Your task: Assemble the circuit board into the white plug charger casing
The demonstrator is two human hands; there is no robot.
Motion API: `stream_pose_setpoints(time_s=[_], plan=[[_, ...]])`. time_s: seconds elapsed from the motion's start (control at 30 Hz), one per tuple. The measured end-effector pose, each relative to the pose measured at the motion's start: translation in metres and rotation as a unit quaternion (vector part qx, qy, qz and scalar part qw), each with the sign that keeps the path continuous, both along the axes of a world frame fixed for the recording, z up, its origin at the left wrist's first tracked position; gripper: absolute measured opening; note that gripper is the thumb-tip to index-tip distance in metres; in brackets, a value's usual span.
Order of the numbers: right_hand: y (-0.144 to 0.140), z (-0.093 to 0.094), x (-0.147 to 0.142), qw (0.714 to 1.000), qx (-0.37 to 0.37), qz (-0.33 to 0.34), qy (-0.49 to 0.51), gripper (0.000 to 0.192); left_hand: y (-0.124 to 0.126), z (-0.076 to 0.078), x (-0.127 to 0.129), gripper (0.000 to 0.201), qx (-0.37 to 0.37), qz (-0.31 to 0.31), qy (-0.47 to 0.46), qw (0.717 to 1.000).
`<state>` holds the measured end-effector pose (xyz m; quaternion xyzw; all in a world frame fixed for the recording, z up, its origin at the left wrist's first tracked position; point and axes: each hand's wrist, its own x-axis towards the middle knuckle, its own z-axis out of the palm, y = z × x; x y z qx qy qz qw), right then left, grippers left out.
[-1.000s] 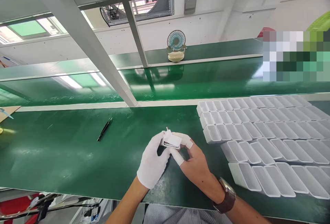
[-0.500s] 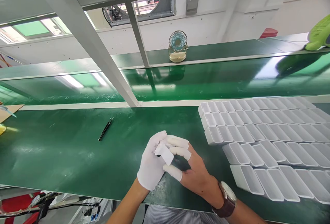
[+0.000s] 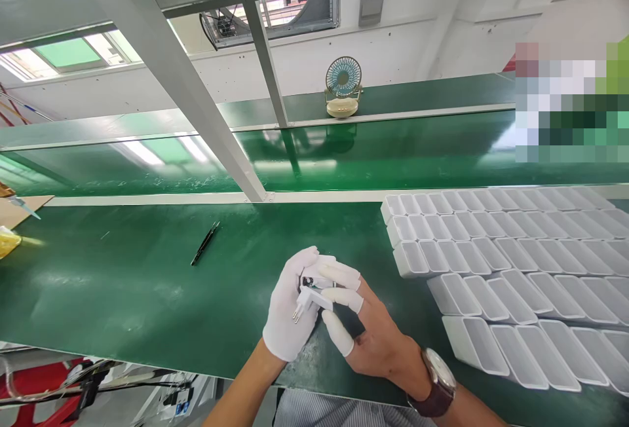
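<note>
Left hand (image 3: 289, 312): wears a full white glove; fingers curled and closed around the white plug adapter (image 3: 310, 295), supporting it from the left side.
Right hand (image 3: 366, 332): bare palm with white finger cots on the fingertips; index and middle fingers (image 3: 344, 296) pinch the adapter from the right, thumb extended below it. A wristwatch (image 3: 437, 384) with a dark strap sits on this wrist.
Plug adapter: held between both hands, above the near edge of the counter (image 3: 147, 289); its two metal pins point down and to the left, toward the person.
Counter: green surface, running left to right.
Trays (image 3: 491, 263): rows of white plastic compartment trays lying on the counter just to the right of the hands, not touched.
Tweezers (image 3: 205, 243): black, lying on the counter, well apart to the left of the hands.
Conveyor belt (image 3: 393, 152): green, beyond the counter.
Desk fan (image 3: 343, 86): small, standing on the far ledge behind the belt.
</note>
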<state>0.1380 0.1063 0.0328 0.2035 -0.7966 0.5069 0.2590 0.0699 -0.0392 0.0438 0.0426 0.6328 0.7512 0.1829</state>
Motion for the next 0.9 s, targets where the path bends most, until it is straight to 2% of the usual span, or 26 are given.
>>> stream_pose_setpoints(time_s=[0.07,0.13,0.33,0.47,0.6,0.7,0.8,0.9], plan=[[0.000,-0.001,0.000,1.000,0.001,0.001,0.001,0.061,0.001,0.002,-0.003,0.030,0.064,-0.006,-0.093,0.994],[-0.001,-0.002,-0.001,1.000,0.002,0.002,0.001,0.060,0.002,0.004,-0.004,0.026,0.107,0.001,-0.135,0.985],[-0.001,-0.002,0.000,1.000,0.006,-0.002,0.003,0.057,0.003,0.005,-0.003,0.027,0.113,0.011,-0.162,0.980],[-0.001,-0.001,-0.001,1.000,0.006,-0.004,0.006,0.059,0.004,0.005,-0.006,0.025,0.128,-0.007,-0.172,0.977],[-0.001,-0.001,-0.001,1.000,0.012,-0.006,0.005,0.061,0.001,0.001,-0.004,0.031,0.053,-0.014,-0.069,0.996],[0.001,-0.002,-0.001,0.999,0.035,-0.002,-0.001,0.061,-0.005,-0.002,0.002,0.040,0.004,-0.013,0.008,1.000],[0.003,-0.004,-0.002,0.998,0.051,-0.014,-0.033,0.062,-0.010,-0.004,0.006,0.053,-0.077,-0.011,0.068,0.995],[0.004,-0.007,-0.003,0.996,0.044,-0.032,-0.069,0.062,-0.015,-0.010,0.003,0.047,-0.165,-0.015,0.118,0.979]])
